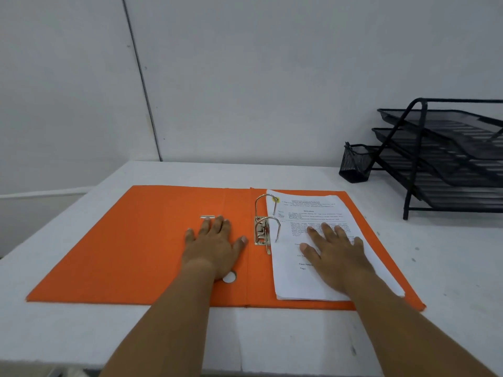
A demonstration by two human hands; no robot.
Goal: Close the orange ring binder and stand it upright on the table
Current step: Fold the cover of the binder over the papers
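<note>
White table (449,268) bearing open orange ring binder (130,257), black mesh pen cup (355,164) and tiered tray rack (449,164).

Open binder (136,254) flat at table (449,268) centre; papers (313,281) on it toward three o'clock; trays (449,159) at two o'clock.

Plain white wall (245,77) behind a white table (449,268) bearing a black mesh tray rack (449,159)

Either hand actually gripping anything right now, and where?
Nothing is gripped. The left hand lies flat, fingers spread, on the open orange binder near its spine; the right hand lies flat on the paper stack.
</note>
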